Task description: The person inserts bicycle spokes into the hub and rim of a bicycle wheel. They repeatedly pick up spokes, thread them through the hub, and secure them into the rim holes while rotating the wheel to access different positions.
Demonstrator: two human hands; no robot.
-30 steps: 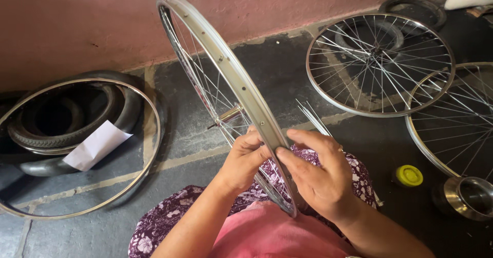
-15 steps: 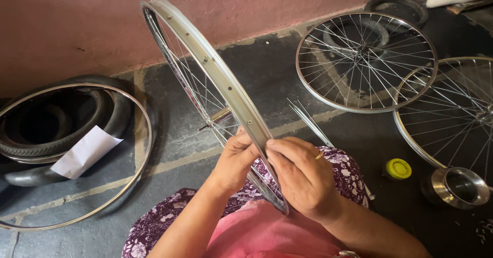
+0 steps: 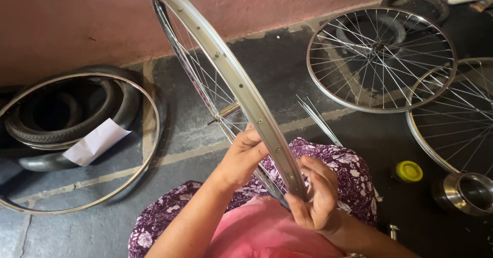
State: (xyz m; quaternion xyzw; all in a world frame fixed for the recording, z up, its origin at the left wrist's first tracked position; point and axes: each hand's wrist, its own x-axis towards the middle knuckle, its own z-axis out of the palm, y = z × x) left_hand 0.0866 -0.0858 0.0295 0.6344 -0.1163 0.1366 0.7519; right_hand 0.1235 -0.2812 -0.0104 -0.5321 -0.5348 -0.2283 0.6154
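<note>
Head view shows both hands clamped on the spoked bicycle wheel [image 3: 231, 78]: left hand [image 3: 244, 158] steadies its rim upright over the lap, right hand [image 3: 316, 199] pinches the rim's lower edge, fingers at a spoke hole.

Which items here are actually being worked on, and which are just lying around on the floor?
In hand:
- wheel, upright on the lap
- left hand and right hand, both gripping its rim

Lying about:
- loose spokes
- two spoked wheels
- bare rim
- tyres
- white paper
- yellow cap
- steel bowl
</note>
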